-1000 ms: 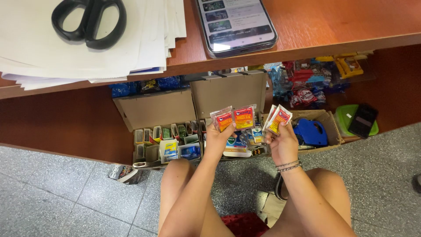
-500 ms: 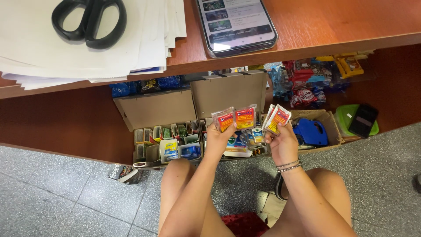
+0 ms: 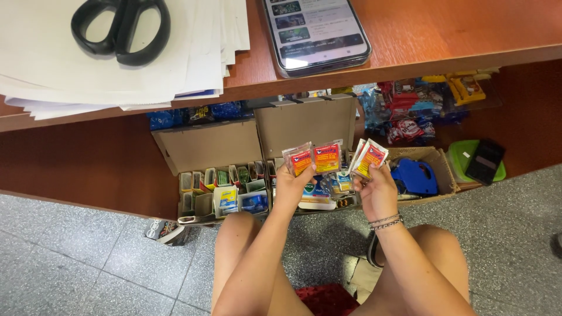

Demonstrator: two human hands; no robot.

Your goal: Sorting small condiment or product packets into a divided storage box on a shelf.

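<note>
My left hand holds two small red and yellow sachets fanned out side by side. My right hand, with bead bracelets on the wrist, grips a few more of the same sachets. Both hands hover above open cardboard boxes on the floor, filled with small packets and cartons. My bare knees show below.
A wooden counter runs across the top with a stack of white paper, black scissors and a phone. A blue device lies in a box at right, beside a green container. Grey tiled floor spreads below.
</note>
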